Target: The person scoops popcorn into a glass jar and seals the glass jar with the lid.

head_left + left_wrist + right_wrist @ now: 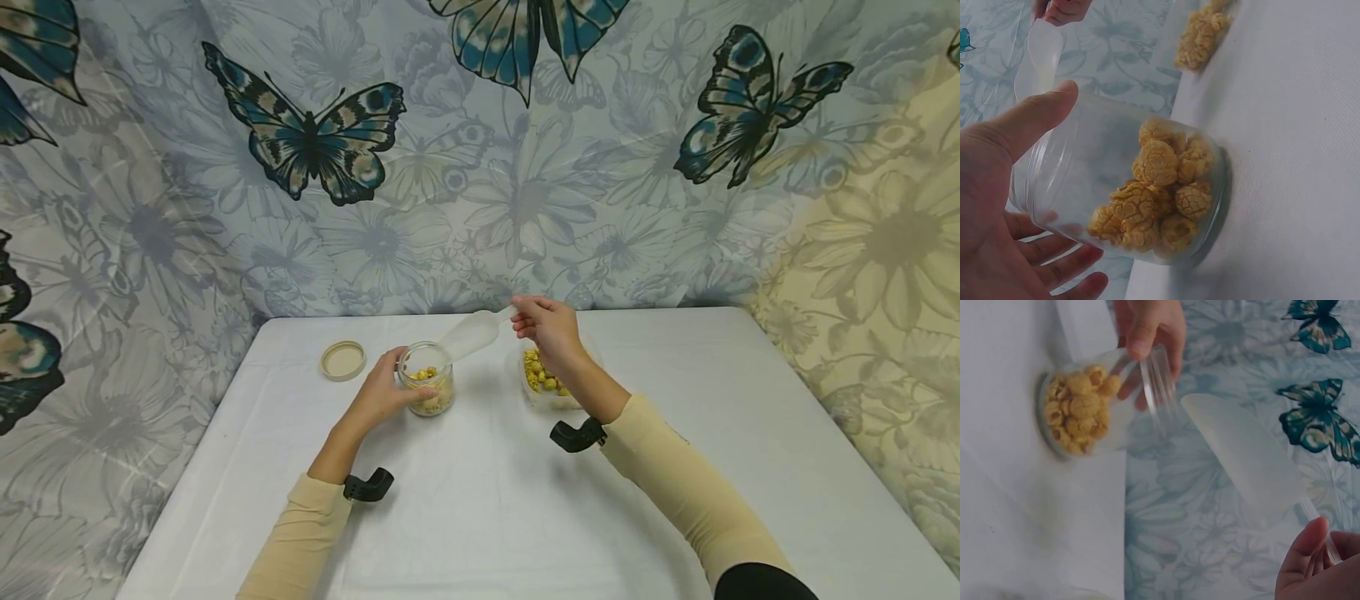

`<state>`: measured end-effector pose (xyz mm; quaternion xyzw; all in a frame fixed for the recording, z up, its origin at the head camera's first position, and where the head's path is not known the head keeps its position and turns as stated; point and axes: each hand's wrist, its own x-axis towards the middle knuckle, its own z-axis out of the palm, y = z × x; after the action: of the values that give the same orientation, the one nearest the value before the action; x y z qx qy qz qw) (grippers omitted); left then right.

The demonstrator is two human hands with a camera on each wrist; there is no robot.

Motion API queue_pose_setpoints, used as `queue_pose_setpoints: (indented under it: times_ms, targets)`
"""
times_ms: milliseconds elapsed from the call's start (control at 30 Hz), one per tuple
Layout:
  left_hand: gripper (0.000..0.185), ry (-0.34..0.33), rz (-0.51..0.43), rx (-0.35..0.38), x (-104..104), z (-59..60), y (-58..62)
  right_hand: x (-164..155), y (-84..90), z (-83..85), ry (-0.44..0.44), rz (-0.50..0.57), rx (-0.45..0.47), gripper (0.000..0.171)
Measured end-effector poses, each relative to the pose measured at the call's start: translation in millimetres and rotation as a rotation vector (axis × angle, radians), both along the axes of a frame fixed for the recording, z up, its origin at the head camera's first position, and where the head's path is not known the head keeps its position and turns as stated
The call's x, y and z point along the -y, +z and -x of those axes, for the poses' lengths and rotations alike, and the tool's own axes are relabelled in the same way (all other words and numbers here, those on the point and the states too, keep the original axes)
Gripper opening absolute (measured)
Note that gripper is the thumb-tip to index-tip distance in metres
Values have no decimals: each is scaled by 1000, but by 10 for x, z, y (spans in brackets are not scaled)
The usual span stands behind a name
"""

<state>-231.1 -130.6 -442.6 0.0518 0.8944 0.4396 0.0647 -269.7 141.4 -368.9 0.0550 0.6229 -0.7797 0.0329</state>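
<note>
Fingers (397, 367) of left hand (378, 396) wrapped round glass jar (427, 387) on white tabletop (480, 517); translucent scoop (471, 335), seemingly emptied, pinched by right hand (551, 329) above jar mouth. Jar partly filled with yellow snacks (1157, 200); more left in container (543, 379); lid (342, 360) off, set aside.

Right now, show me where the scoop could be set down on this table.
Bare cloth lies on the table right of the tub of snacks, and in front between the two sleeves. Far left, beyond the lid, is free too. It is crowded between the jar, held by the left hand, and the tub, where the right hand holds the scoop.
</note>
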Motion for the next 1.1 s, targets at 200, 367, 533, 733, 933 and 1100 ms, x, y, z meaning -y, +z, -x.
queue_pose_setpoints:
  times_ms: [200,367,533,733,933,1100]
  targets:
    - [99,-6,31,19,-2,14,23,-75,18,8,-13,19,-2,14]
    - [99,-12,41,7,16,26,43,-127,40,9,-19,15,-11,13]
    - [99,-21,31,-23,21,25,70,-194,67,-1,-23,29,-12,12]
    - [93,-20,-2,-62,-21,20,123,-295,94,-16,-21,38,-12,13]
    - [85,-25,-35,-132,-65,22,189,-383,150,-33,-18,78,-12,12]
    - [83,-29,-57,-183,-106,38,225,-456,182,-39,-23,96,-33,12]
